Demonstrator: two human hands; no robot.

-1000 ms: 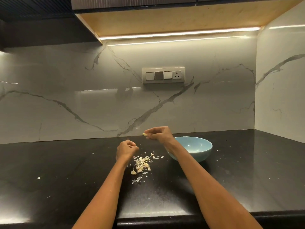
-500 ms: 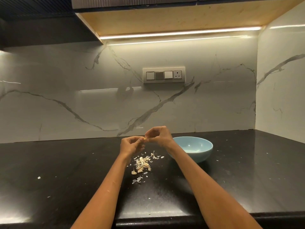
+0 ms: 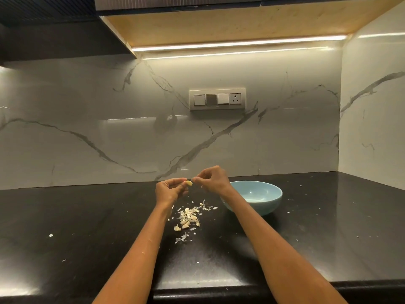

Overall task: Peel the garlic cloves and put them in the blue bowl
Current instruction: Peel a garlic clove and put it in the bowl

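the left hand (image 3: 169, 190) holds a pale garlic clove (image 3: 188, 183) at its fingertips, thumb and fingers curled round it, so this grip is closed on the clove above the black worktop (image 3: 87, 227). the right hand (image 3: 211, 179) meets it from the other side, its thumb and forefinger pinched together at the clove's outer end; whether that grip has hold of a scrap of skin or the clove itself is too small to tell, but the fingers are curled tight at that spot. the two grips are all but touching, with the clove between them.

straight below the grips, on the worktop, lies a loose heap of cloves and papery skins (image 3: 188, 218), with a few strays trailing toward the person and small white flecks scattered farther off. the blue bowl (image 3: 271, 201) stands just beyond the right wrist, on the side away from the left grip, upright on the worktop, and the part of its inside that shows looks bare. the right forearm crosses in front of its near rim.

behind the grips rises a veined marble wall with a switch plate (image 3: 217, 99) and a lit strip under the cabinet.
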